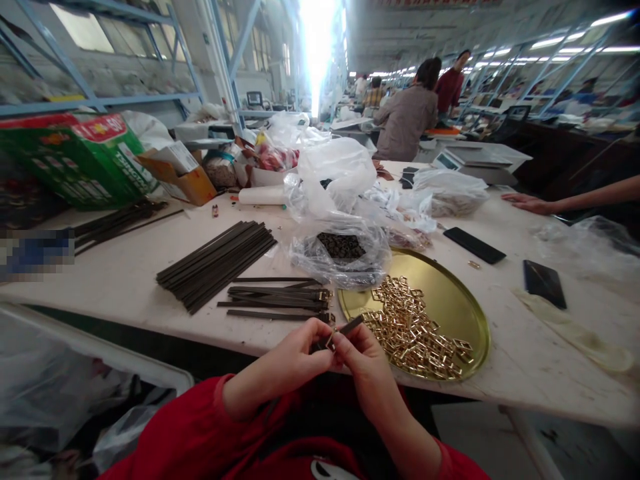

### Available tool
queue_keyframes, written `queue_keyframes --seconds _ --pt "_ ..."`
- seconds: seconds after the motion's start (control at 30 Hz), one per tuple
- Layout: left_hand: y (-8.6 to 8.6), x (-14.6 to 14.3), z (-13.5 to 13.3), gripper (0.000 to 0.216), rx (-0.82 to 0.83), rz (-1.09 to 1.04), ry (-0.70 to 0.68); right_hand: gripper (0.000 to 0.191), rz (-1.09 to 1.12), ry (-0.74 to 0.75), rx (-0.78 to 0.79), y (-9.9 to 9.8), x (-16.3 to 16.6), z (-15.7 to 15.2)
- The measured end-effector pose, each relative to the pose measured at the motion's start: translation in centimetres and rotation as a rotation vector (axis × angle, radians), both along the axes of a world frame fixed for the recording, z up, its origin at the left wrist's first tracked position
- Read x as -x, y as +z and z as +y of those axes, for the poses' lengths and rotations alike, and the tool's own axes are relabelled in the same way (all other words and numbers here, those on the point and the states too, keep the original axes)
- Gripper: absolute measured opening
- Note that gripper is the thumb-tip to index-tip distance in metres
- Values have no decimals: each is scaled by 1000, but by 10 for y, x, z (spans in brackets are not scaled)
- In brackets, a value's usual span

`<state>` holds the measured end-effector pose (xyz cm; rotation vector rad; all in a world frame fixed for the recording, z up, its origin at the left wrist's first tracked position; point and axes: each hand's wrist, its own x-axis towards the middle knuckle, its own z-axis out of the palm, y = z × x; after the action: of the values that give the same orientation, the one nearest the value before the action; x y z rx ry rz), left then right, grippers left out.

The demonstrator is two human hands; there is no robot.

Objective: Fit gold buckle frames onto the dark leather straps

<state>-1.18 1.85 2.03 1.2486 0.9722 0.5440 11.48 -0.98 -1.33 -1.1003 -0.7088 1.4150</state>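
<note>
Close together at the table's front edge, both my hands pinch a dark strap with a small gold buckle on it. My left hand grips the strap at the buckle's left side. My right hand has thumb and fingers closed on it, and a short strap end sticks out above them. Just beyond lie several straps with buckles, and behind these a fanned stack of plain dark straps. To the right, a round gold tray bears a heap of gold buckles.
An open plastic bag of small dark pieces stands behind the tray. Dark phone-like slabs lie to the right, near another person's hand. Boxes crowd the back left. A lined bin stands below the table at left.
</note>
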Motion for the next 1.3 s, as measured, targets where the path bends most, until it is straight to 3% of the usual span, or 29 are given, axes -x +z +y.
queue_keyframes --seconds 0.23,0.47,0.7,0.87,0.97,1.07,1.17,1.3 --pt "-5 0 1 13 -59 25 79 24 -173 35 -75 -2 -2 -4" --pt "-18 -1 1 12 -139 138 113 25 -128 91 -54 -1 -1 -5" --pt "-6 -2 0 8 -183 219 95 22 -684 -127 -310 -5 -6 -5" --pt "-8 -1 -1 12 -210 148 103 28 -370 75 -120 0 -7 2" --pt "-8 -2 0 13 -194 120 114 28 -337 159 -92 2 -6 7" --pt "-5 -4 1 12 -149 97 127 26 -566 78 -185 0 -7 10" --pt "-4 -6 2 12 -133 77 134 19 -866 -66 -404 -5 -9 10" --pt "-12 -7 3 13 -240 183 193 8 -955 -23 -594 -8 -13 8"
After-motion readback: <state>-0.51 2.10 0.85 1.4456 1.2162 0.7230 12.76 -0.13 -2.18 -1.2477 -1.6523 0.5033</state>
